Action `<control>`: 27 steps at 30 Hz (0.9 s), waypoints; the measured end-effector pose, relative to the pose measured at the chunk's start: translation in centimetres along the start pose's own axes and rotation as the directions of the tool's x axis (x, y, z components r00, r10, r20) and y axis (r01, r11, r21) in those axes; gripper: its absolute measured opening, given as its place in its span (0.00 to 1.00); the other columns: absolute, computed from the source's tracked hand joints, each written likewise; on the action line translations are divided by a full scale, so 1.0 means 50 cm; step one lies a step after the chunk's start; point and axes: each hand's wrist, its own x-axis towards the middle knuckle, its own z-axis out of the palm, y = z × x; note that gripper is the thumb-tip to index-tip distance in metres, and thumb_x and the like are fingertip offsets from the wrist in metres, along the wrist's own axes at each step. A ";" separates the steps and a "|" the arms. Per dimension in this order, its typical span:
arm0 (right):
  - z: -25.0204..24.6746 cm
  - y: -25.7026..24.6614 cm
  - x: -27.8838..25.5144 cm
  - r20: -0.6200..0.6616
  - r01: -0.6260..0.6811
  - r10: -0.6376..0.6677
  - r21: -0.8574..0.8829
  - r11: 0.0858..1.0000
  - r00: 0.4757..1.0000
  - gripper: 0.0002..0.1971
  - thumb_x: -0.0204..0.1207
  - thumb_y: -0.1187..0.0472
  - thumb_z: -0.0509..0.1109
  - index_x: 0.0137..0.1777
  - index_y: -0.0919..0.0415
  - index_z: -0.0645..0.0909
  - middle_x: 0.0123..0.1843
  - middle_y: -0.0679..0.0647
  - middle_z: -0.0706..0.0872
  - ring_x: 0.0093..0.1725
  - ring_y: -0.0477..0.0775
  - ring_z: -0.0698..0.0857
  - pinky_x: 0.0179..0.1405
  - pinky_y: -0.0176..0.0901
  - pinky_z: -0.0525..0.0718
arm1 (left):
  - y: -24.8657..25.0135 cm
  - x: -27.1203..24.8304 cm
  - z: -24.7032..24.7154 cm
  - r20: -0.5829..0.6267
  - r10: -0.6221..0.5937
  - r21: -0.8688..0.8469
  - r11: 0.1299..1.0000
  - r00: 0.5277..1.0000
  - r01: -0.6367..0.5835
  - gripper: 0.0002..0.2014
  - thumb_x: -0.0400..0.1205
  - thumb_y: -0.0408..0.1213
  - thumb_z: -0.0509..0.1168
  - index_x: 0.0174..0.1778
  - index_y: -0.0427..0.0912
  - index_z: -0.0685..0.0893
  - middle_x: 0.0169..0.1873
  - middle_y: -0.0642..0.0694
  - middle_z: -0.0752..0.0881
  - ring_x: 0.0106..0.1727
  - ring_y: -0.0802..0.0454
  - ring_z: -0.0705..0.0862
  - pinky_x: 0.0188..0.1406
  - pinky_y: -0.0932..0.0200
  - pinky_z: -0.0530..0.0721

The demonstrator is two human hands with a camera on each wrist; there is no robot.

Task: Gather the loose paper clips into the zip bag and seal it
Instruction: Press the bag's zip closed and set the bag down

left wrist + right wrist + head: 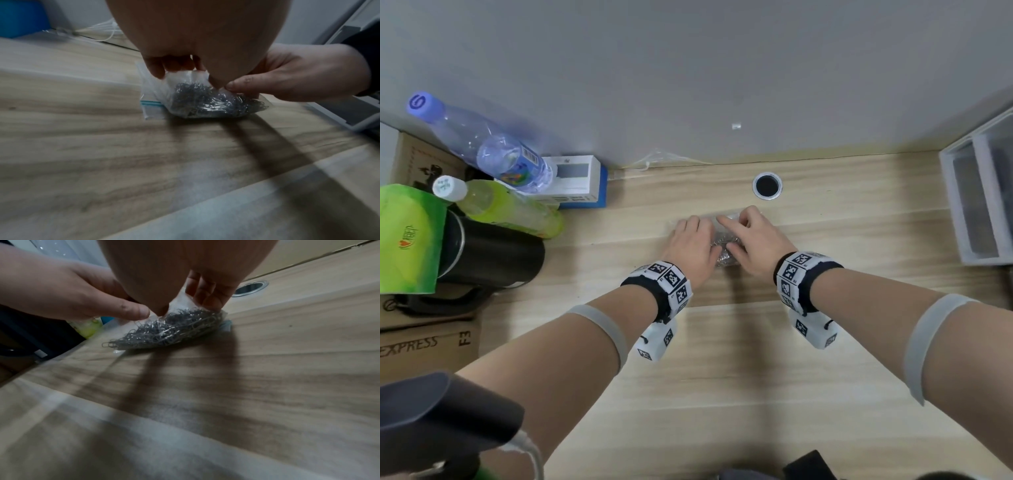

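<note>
On the wooden desk (722,359) | zip bag (160,91) stuffed with paper clips (170,331) | left hand (690,245) and right hand (753,240) both pinch its plastic, fingers curled.

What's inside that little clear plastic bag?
The zip bag holds a heap of silver paper clips. Both hands cover its top in the head view, so whether the strip is sealed cannot be seen.
</note>
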 end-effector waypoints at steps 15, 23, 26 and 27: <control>0.004 0.002 0.009 0.079 -0.011 0.015 -0.059 0.998 0.997 0.29 0.80 0.54 0.65 0.81 0.52 0.65 0.56 0.57 0.69 0.54 0.57 0.71 0.48 0.56 0.83 | 0.010 0.018 0.013 0.084 -0.011 0.090 0.996 0.996 0.004 0.20 0.84 0.47 0.61 0.67 0.40 0.72 0.62 0.41 0.76 0.64 0.41 0.73 0.64 0.49 0.73; 0.006 -0.010 -0.013 0.116 -0.014 0.028 -0.122 0.992 0.993 0.27 0.83 0.54 0.63 0.81 0.52 0.63 0.58 0.56 0.68 0.56 0.56 0.70 0.53 0.52 0.81 | 0.020 0.003 0.023 0.088 -0.022 0.111 0.994 0.996 0.012 0.19 0.84 0.47 0.61 0.67 0.42 0.72 0.63 0.42 0.75 0.66 0.43 0.72 0.65 0.51 0.71; 0.008 -0.009 -0.017 0.125 -0.003 0.021 -0.144 0.990 0.992 0.27 0.83 0.54 0.62 0.81 0.52 0.62 0.59 0.56 0.68 0.59 0.57 0.71 0.54 0.52 0.80 | 0.020 -0.001 0.027 0.097 -0.026 0.118 0.993 0.995 0.014 0.19 0.85 0.48 0.61 0.68 0.43 0.72 0.63 0.43 0.76 0.66 0.43 0.72 0.66 0.51 0.71; 0.006 -0.013 -0.018 0.138 -0.005 0.025 -0.144 0.990 0.990 0.27 0.83 0.53 0.62 0.81 0.53 0.62 0.60 0.56 0.68 0.60 0.57 0.70 0.55 0.52 0.80 | 0.021 -0.003 0.027 0.103 -0.030 0.120 0.993 0.994 0.017 0.19 0.85 0.48 0.60 0.68 0.43 0.72 0.63 0.43 0.76 0.66 0.43 0.72 0.67 0.50 0.71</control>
